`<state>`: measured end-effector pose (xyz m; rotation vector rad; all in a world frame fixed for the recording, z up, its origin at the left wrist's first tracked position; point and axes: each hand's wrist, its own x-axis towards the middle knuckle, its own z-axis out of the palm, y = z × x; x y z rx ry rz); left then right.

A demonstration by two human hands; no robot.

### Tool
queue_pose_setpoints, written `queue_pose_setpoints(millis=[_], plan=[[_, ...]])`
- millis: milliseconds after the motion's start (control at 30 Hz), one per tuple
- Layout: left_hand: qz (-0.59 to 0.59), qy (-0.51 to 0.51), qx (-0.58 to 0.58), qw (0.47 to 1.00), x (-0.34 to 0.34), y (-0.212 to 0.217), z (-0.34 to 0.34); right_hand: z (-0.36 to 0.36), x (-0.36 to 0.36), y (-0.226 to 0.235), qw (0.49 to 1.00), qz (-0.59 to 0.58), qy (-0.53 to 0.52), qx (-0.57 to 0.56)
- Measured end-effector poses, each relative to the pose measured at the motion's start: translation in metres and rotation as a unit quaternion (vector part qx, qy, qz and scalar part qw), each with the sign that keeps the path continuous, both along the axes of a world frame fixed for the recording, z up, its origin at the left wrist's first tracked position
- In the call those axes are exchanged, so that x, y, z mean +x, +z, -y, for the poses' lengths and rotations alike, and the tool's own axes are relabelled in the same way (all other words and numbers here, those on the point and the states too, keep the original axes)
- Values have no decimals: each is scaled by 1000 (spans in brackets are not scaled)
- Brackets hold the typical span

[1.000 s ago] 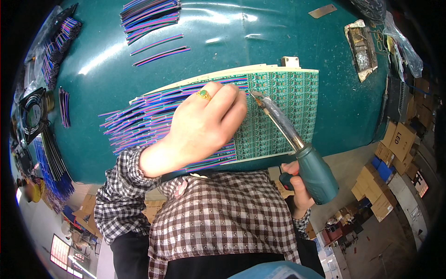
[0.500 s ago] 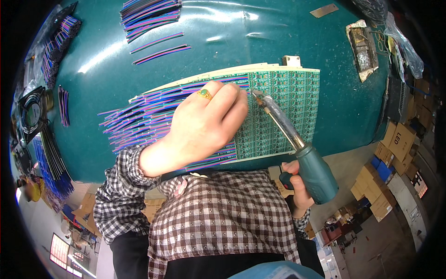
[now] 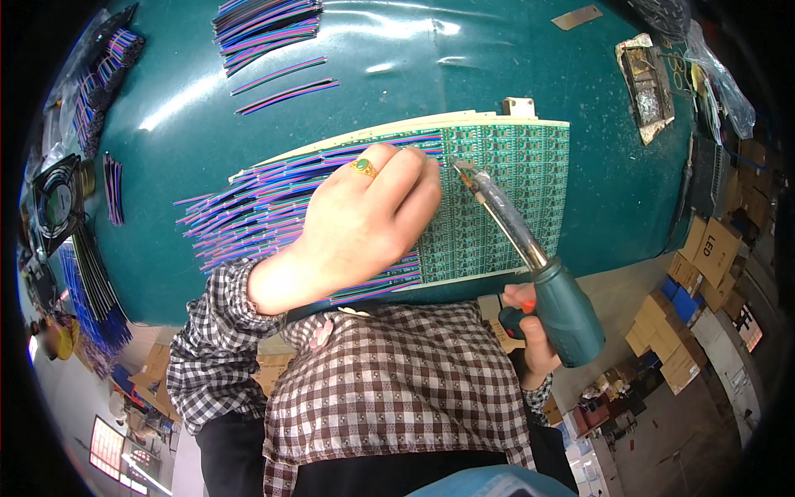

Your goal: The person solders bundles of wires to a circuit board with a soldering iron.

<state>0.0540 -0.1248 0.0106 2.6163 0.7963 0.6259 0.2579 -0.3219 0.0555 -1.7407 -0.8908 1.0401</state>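
Observation:
My left hand [image 3: 360, 211], with a green-stoned ring, is closed in a pinch over the coloured wires [image 3: 257, 207]; its fingertips are mostly hidden underneath. These thin wires, pink, blue and black, run leftward from a panel of small green circuit boards [image 3: 501, 199]. Wrapped around the green handle of a soldering gun [image 3: 566, 315], my right hand [image 3: 538, 340] holds it at the panel's near right. The metal barrel slants up and left. Its tip is close beside my left fingertips, over the boards; whether it touches them I cannot tell.
Bundles of wires [image 3: 265, 33] and two loose strips [image 3: 286, 97] lie at the back. A small fan [image 3: 58, 203] stands at far left, near more wire bundles. On the right sits a worn, stained tray [image 3: 646, 89]. A small metal plate [image 3: 577, 18] lies at the back right.
The soldering gun and my right hand have shifted slightly to the right, and the tip is a little farther from my left fingertips. My left hand stays practically still.

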Motion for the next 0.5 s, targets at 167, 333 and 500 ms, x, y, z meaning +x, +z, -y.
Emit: queue_pose_setpoints(millis=[167, 333, 500], plan=[[6, -3, -3, 1000, 1, 0, 0, 6, -2, -4, 999, -33, -26, 19], [3, 0, 2, 1000, 1, 0, 0, 6, -4, -4, 998, -42, -47, 11], [6, 0, -2, 1000, 1, 0, 0, 4, -3, -5, 999, -25, -25, 4]])
